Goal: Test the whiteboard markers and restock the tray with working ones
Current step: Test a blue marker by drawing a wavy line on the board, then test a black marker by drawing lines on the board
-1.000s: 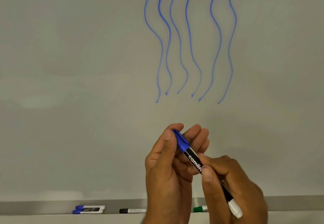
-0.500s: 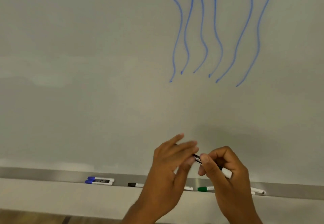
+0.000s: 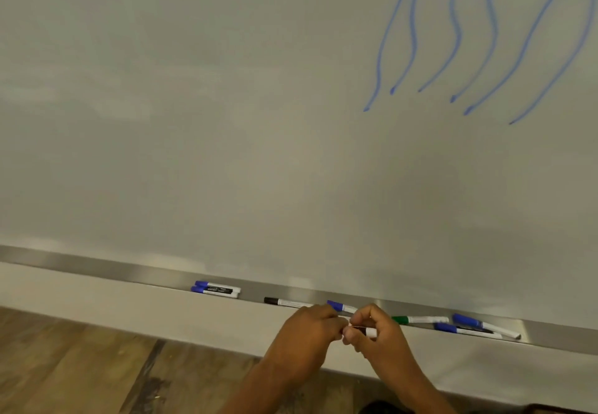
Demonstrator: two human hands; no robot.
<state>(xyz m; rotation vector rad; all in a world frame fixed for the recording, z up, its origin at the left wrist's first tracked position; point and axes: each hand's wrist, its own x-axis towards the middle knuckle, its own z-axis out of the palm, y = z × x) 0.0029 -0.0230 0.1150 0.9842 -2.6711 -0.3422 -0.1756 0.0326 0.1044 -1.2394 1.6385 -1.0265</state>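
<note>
Head view: the left hand (image 3: 307, 332) and right hand (image 3: 380, 340) meet, both clamped on the held marker (image 3: 371, 332). Its smooth black-and-white barrel lies left to right. The brushed-metal tray (image 3: 97, 272) runs parallel just behind, about equally near both hands, under the glossy whiteboard (image 3: 226, 122). Slim capped spare markers (image 3: 216, 289) lie along it.

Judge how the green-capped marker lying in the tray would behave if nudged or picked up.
The green-capped marker is a slim round barrel lying flat, so it would probably roll, though the front edge of the tray may stop it. It looks rigid and likely light, easy to pinch.
</note>
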